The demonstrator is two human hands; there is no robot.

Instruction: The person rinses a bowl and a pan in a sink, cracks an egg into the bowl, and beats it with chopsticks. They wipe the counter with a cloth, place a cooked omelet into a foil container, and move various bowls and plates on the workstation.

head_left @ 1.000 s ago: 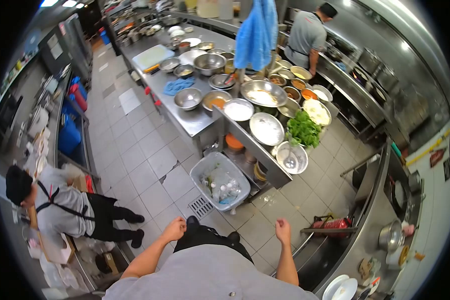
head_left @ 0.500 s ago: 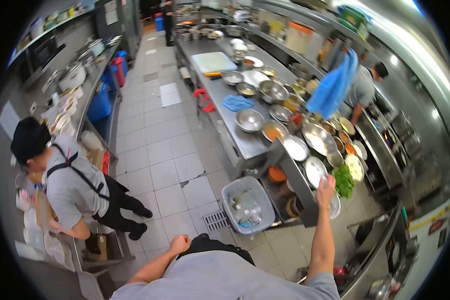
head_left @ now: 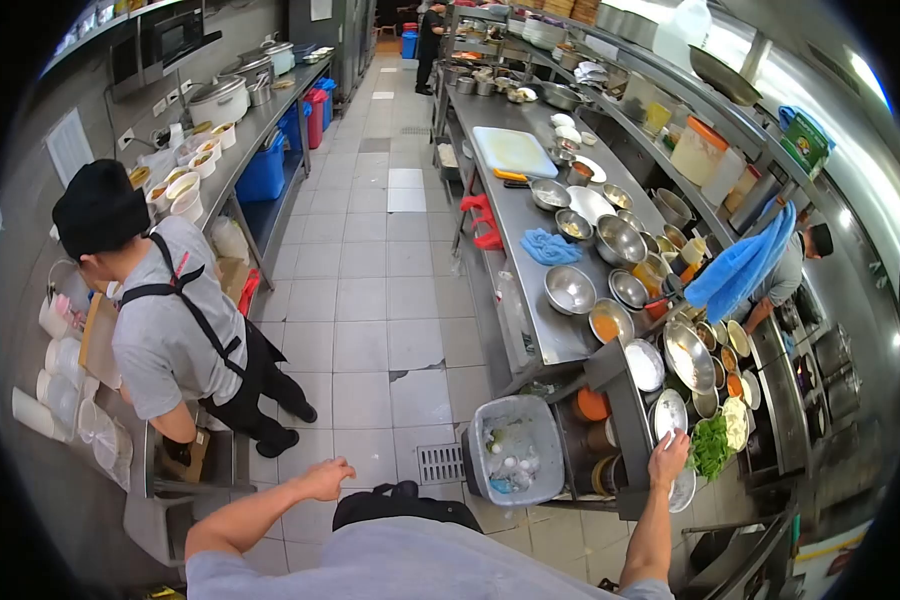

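My left hand (head_left: 324, 480) is held over the floor near my body, a finger pointing out, with nothing seen in it. My right hand (head_left: 669, 458) reaches to the end of the prep counter, its fingers closed together over the edge of a metal bowl (head_left: 669, 412); what they hold, if anything, is too small to make out. Leafy greens (head_left: 710, 447) lie just right of that hand, beside pale shredded food (head_left: 736, 423). A larger steel bowl (head_left: 689, 355) and a dish of white powder or grains (head_left: 644, 366) stand beyond it.
A grey bin (head_left: 478, 450) stands below the counter (head_left: 530, 340), near a floor drain (head_left: 440, 464). At left, a person (head_left: 175, 320) in a black cap bends over a work surface. Another person (head_left: 792, 270) is behind the hanging blue cloth (head_left: 745, 275); a third (head_left: 430, 50) is far back.
The view has shifted, so the counter and the other people appear elsewhere in the picture. My left hand has moved outward and its fingers have loosened. My right hand remains beside the greens.
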